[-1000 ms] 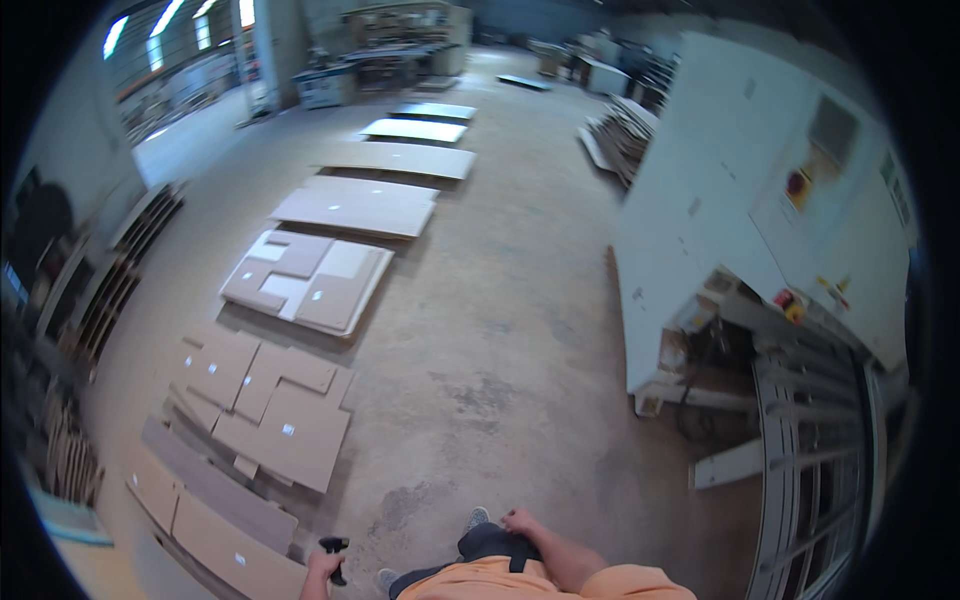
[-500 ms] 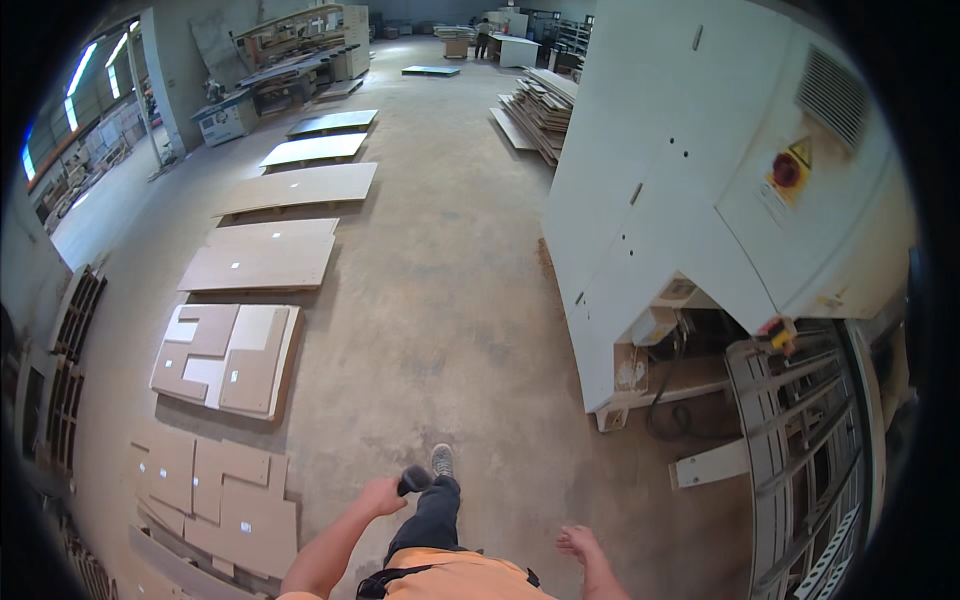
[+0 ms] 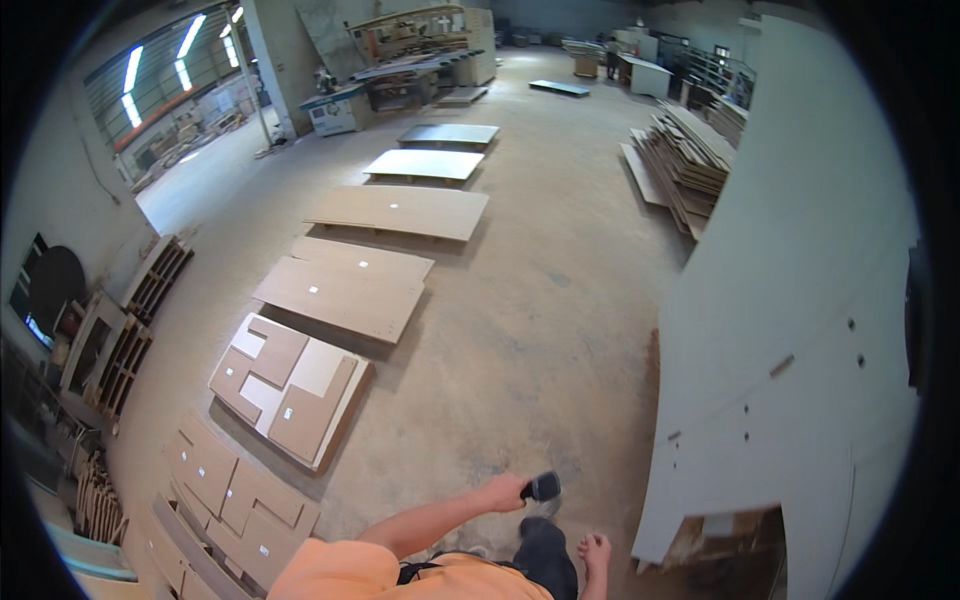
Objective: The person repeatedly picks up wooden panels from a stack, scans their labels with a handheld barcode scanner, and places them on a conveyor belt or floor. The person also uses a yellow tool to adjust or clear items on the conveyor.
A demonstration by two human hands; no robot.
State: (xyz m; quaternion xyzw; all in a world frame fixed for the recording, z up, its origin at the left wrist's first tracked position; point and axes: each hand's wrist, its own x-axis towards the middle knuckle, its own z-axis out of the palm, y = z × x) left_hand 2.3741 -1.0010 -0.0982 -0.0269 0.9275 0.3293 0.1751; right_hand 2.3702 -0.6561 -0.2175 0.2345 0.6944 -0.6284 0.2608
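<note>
Left hand (image 3: 500, 493): had swung inward, fingers closed around a dark handheld device (image 3: 545, 487) beyond the trouser leg (image 3: 550, 562).
Right hand (image 3: 594, 551): fingers curled, nothing visibly held.
Carry: likely mid-walk; next called for steady grip.
Floor (image 3: 540, 340): panels (image 3: 345, 283) lay left, white cabinet (image 3: 780, 290) right.

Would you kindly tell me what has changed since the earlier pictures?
The left grip swung from the person's left side to the front, carrying the black handheld device; the right grip moved from the front to the person's right side. Nothing was picked up or released. The board stacks lie as before.
</note>
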